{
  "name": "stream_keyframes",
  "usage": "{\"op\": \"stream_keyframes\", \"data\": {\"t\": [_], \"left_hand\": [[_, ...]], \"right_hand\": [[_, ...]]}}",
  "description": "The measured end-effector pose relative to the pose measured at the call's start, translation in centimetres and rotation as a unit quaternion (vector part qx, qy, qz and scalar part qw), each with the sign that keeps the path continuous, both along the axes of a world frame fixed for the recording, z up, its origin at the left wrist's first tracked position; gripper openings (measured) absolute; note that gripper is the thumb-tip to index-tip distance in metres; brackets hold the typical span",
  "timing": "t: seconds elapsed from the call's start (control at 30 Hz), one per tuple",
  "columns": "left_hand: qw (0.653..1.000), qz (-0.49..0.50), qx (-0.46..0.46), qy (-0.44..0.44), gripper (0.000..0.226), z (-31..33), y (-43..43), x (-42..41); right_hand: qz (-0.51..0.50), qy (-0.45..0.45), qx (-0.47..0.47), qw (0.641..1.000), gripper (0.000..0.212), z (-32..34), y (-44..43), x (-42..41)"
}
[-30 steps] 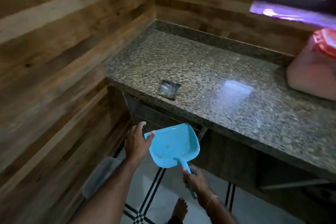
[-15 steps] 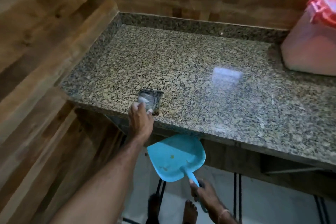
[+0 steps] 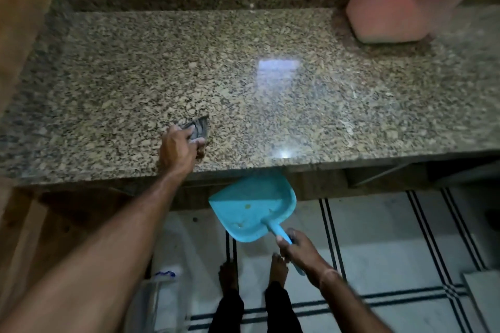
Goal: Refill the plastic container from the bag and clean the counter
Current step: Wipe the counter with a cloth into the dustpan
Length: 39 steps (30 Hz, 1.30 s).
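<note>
I see the left hand (image 3: 178, 147) pressed flat on a small grey cloth (image 3: 198, 127) on the granite desk (image 3: 270, 94), close to the front edge; the fingers lie spread over the cloth rather than curled round it. The right hand (image 3: 296, 249) is closed round the handle of a blue dustpan (image 3: 251, 205), held below and just in front of the desk edge. The pan's long axis runs from the handle at lower right to the open mouth at upper left, the mouth tucked under the desk lip. A few small crumbs lie in the pan. The container (image 3: 400, 0), translucent with a red lid, stands upright at the far right of the desk, well apart from both hands. Bare feet (image 3: 278, 267) stand on the tiled floor (image 3: 392, 246).
</note>
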<state>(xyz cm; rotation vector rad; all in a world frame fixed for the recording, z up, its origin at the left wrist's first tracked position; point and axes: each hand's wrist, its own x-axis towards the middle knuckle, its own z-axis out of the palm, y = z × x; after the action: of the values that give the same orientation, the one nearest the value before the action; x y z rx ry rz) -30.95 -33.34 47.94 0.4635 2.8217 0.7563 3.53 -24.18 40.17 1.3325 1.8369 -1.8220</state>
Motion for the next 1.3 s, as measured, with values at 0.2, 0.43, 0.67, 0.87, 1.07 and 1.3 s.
{"op": "stream_keyframes", "data": {"t": [0.2, 0.43, 0.67, 0.87, 1.07, 1.3], "left_hand": [[0.990, -0.038, 0.131, -0.038, 0.046, 2.6, 4.5, 3.0], [0.996, -0.009, 0.082, -0.017, 0.047, 1.0, 9.8, 3.7], [0.997, -0.078, -0.008, 0.019, 0.032, -2.5, 18.1, 11.2], [0.959, -0.252, 0.105, -0.078, 0.020, 0.5, 28.7, 22.6], [0.983, -0.033, 0.148, -0.100, 0.013, 0.7, 25.1, 15.8], [0.999, 0.016, 0.017, -0.025, 0.022, 0.3, 21.3, 16.0]], "right_hand": [[-0.036, 0.003, -0.011, 0.999, 0.020, 0.9, -0.1, 3.2], [-0.128, -0.020, -0.001, 0.992, 0.017, 0.3, 3.4, 8.6], [-0.161, -0.019, -0.006, 0.987, 0.013, -1.2, 9.7, 12.0], [-0.159, -0.022, -0.008, 0.987, 0.012, -2.0, 13.6, 14.2], [-0.155, -0.002, -0.017, 0.988, 0.009, -1.3, 16.9, 16.0], [-0.170, 0.012, -0.053, 0.984, 0.014, -2.6, 18.6, 17.7]]}}
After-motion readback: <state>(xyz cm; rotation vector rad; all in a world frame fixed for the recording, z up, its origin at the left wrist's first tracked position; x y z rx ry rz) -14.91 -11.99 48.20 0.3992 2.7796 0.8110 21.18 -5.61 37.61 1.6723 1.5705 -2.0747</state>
